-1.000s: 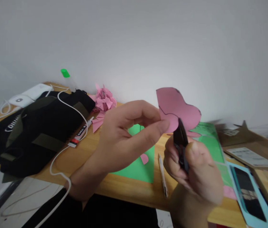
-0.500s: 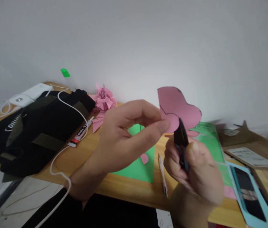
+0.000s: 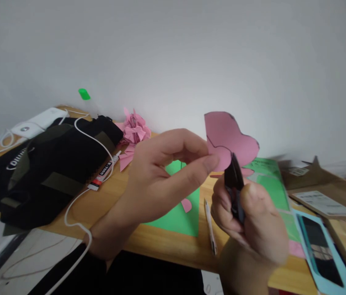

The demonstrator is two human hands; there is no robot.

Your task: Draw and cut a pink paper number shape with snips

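Between the thumb and fingers of my left hand (image 3: 163,180) is the lower left edge of a pink paper cutout (image 3: 232,135), raised above the table. A dark line curves across its lower left part. My right hand (image 3: 261,225) is closed around black scissors (image 3: 233,176), whose narrow tip points up and touches the paper near that line. My fingers hide the scissor handles. Below my hands, a green sheet (image 3: 185,225) lies on the table with a small pink paper piece (image 3: 186,205) on it. Beside the sheet rests a white pen (image 3: 210,227).
At left lie a black bag (image 3: 59,164), a white device (image 3: 40,122), a glue tube (image 3: 103,172) and a white cable (image 3: 77,224) crossing my left forearm. Crumpled pink paper (image 3: 135,129) sits by the wall. A cardboard box (image 3: 320,184) and a phone (image 3: 322,248) are at right.
Almost everything keeps its place. The pink paper has shifted very slightly, and the scissors stay at the same spot along the dark line.
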